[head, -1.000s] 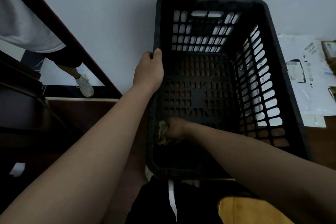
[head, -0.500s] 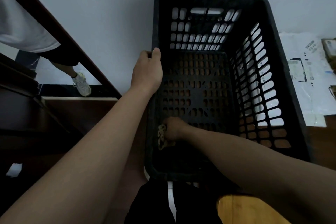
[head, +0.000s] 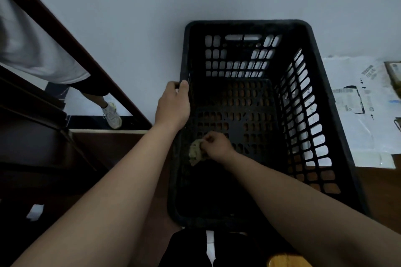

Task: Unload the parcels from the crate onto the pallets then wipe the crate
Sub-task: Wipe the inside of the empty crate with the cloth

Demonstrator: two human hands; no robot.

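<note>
The black slotted crate (head: 247, 25) stands upright on the brown wooden surface (head: 379, 191), its far end close against the pale wall (head: 130, 28) and its near end at the person's legs. Its perforated bottom and vented sides are in plain view.

Inside, low by the left wall, the right hand (head: 214, 145) holds a crumpled, yellowish cloth (head: 195, 154). Its grip is closed, fingers curled round the cloth, which is pressed where the left wall meets the bottom. The left hand (head: 173, 104) is on the crate's left rim about halfway along. Its grip is wrapped over the edge, thumb on the inner side and fingers on the outer.

Just right of the crate lie white plastic parcels (head: 368, 119), flat, with printed labels facing up. A brownish parcel (head: 393, 76) sits at the far right edge, partly cut off.

To the left, a dark wooden rail (head: 65, 34) slants across. Beyond it stands another person, with one pale shoe (head: 111, 116) showing. A small white scrap (head: 35, 211) lies on the dark near-left floor.
</note>
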